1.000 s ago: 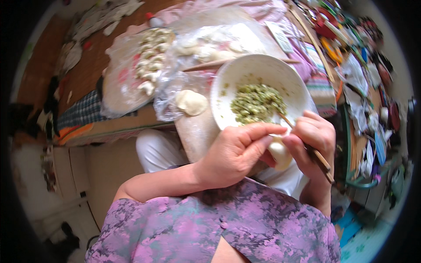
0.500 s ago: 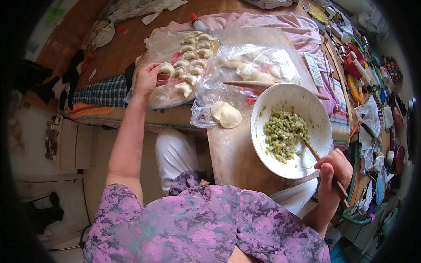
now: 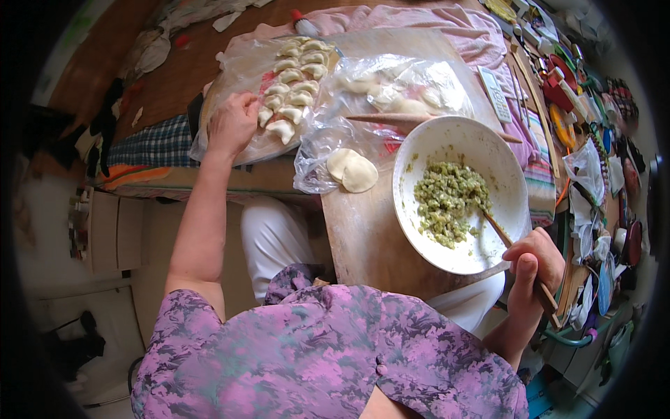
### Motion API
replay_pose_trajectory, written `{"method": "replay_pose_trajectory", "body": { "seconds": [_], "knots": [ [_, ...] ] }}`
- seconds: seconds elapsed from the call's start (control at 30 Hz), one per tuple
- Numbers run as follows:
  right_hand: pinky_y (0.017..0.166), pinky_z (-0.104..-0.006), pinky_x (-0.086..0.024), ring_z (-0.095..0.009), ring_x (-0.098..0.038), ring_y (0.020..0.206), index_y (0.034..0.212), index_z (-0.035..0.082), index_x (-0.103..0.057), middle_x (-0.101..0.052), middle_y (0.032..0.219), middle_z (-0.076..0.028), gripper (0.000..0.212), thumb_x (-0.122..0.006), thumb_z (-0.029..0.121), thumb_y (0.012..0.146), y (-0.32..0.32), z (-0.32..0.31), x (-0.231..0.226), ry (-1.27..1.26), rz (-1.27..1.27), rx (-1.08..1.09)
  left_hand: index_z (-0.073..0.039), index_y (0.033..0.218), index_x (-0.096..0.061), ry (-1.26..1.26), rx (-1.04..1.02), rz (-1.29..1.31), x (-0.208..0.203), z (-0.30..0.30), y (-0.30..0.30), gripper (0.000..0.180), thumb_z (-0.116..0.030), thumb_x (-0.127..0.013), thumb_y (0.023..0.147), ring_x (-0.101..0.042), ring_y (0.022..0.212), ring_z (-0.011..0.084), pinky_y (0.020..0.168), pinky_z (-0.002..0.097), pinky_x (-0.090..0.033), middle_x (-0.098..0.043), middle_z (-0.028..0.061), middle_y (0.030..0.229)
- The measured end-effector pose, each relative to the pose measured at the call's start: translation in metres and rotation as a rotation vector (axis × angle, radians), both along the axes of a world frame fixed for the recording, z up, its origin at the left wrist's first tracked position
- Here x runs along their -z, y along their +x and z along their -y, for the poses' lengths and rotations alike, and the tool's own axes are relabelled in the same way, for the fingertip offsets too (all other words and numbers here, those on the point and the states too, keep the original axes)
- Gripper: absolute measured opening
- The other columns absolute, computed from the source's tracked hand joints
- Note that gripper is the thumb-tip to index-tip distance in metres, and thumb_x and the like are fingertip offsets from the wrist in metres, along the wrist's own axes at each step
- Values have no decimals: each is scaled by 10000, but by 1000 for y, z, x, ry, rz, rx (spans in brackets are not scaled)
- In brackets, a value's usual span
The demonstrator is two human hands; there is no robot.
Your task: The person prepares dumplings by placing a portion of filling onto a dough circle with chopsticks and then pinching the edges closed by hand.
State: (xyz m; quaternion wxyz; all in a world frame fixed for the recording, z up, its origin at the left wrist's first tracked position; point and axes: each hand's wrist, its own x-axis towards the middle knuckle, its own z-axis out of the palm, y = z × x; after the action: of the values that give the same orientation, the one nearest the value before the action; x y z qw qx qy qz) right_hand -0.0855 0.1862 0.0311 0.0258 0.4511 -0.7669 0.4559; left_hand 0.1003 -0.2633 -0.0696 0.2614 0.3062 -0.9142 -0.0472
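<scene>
My left hand (image 3: 234, 124) is beside the rows of dumplings (image 3: 296, 84) on a board spread with clear plastic. Its fingers curl downward and their tips are hidden, so what they hold, if anything, does not show. Close against these fingers lies one pale dumpling (image 3: 265, 115). At the right, my right hand (image 3: 536, 262) is closed around a thin wooden utensil (image 3: 497, 228). The utensil's far end rests in chopped green filling (image 3: 450, 199) inside a large white bowl (image 3: 406, 227). Left of the bowl are overlapping round dough wrappers (image 3: 353, 170), partly on a plastic bag (image 3: 310, 164).
A tapered rolling pin (image 3: 384, 119) lies behind the bowl, beside plastic-covered dough (image 3: 412, 91). Farther back are a pink towel (image 3: 419, 21) and a brush with a red handle (image 3: 305, 25). A white keypad device (image 3: 494, 94) lies right of the board. Clutter (image 3: 579, 105) crowds the right edge.
My left hand has turned over and moved lower beside the dumplings. The dumpling it held up now appears at the row's left edge. My right hand keeps its grip; the whole view shifted slightly.
</scene>
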Motion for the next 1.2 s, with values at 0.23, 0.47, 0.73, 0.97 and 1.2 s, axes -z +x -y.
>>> {"method": "replay_pose_trajectory", "body": {
  "seconds": [0.23,0.47,0.73,0.97,1.2],
  "knots": [
    [489,-260,-254,-106,-398,498,634,2,-556,-463,573,-24,632,-426,528,958,-1,-6,-3,-119,100,108,-40,955,-701,255,470,-108,-31,-123,-33,148,-82,-692,814,-609,692,164,600,273,-485,-657,79,838],
    [541,-259,-303,-124,-451,591,701,-9,-587,-499,631,-44,555,-472,467,963,-8,-5,8,-136,148,63,-106,1069,-656,104,440,186,-23,-170,-50,338,-250,-729,772,-575,936,258,791,364,-484,-580,73,978],
    [559,-266,-333,-148,-479,623,715,-12,-587,-532,666,-71,511,-479,418,968,-12,-7,13,-145,127,54,-98,940,-633,235,483,133,-17,-168,-56,234,-189,-735,751,-574,921,263,792,374,-482,-567,66,958],
    [584,-285,-360,-181,-499,668,746,-16,-589,-529,699,-87,451,-487,366,963,-12,-3,14,-111,61,108,-59,911,-613,310,504,88,-14,-163,-57,154,-85,-683,776,-584,869,263,750,363,-480,-580,79,850],
    [568,-292,-362,-183,-481,624,754,-24,-602,-539,677,-92,342,-548,256,943,-16,-6,14,-21,36,140,-31,946,-579,472,467,-19,-21,-174,-50,119,-5,-614,835,-626,743,230,685,309,-503,-617,112,847]
  ]
}}
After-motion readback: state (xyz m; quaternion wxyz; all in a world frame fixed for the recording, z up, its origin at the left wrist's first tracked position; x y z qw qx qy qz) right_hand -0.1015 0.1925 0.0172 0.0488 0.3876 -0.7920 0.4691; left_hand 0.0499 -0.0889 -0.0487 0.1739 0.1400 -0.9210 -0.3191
